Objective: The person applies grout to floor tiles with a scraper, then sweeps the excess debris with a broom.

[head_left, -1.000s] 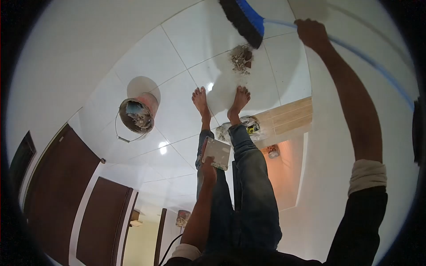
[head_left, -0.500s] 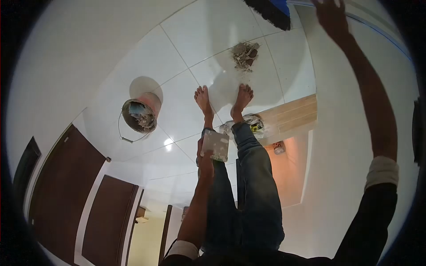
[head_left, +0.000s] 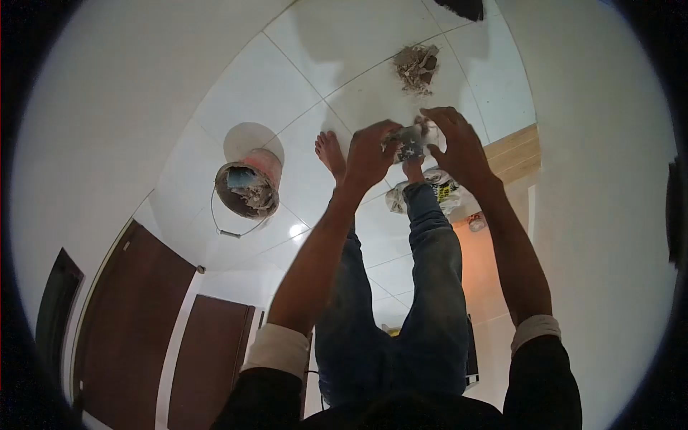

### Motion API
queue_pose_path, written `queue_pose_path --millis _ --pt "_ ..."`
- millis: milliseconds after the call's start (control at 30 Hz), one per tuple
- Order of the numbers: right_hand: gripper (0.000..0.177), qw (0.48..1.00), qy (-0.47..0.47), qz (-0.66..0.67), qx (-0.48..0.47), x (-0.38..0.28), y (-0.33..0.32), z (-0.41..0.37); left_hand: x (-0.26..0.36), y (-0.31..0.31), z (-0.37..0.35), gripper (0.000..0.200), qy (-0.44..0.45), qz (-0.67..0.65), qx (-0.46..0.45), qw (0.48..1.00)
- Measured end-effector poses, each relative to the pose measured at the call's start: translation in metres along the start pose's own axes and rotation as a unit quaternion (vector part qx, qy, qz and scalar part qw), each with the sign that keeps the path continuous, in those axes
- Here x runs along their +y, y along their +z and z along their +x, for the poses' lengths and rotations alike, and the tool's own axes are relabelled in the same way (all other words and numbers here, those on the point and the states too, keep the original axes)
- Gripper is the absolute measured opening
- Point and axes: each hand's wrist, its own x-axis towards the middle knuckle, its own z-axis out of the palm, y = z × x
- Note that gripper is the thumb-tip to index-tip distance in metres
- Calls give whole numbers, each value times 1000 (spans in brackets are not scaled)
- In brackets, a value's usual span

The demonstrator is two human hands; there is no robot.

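Note:
My left hand is closed on a small flat scraper-like tool, grey with light marks, at the upper middle. Just right of the tool, my right hand has its fingers apart and curved towards it, with nothing seen in its grasp. Something small and brownish between the two hands is blurred. Beyond them a pile of debris lies on the white tiles. My right foot is partly hidden behind the tool.
A bucket of rubble stands at the left. Plastic bags lie beside my right leg, near a wood-look strip. Dark bristles show at the top edge. Brown doors are at lower left.
My left hand has risen from beside my knee with the tool. My right hand has come down from the upper right wall to beside it. The view has shifted slightly.

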Motion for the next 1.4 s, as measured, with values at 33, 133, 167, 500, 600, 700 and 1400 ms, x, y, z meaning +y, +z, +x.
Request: queue_pose_path --millis 33,133,167,500,600,700,1400 --pt "60 998 32 16 -49 -1 4 6 -8 -4 11 21 5 -1 -2 1000" --pt "52 987 82 40 -130 4 39 24 -27 -13 31 30 42 104 -102 988" --pt "48 980 100 50 -166 11 56 29 -31 -16 36 34 43 109 -114 986" --pt "44 918 188 309 161 202 127 107 -251 -176 15 91 -99 489 -394 771" --pt "56 859 202 400 248 254 118 131 -309 -231 -31 92 -58 596 -429 676" --pt "59 872 189 377 248 290 109 161 -331 -242 -62 71 -59 592 -410 691" --pt "59 938 -29 -199 282 405 93 348 -202 -182 130 35 73 591 -256 762"
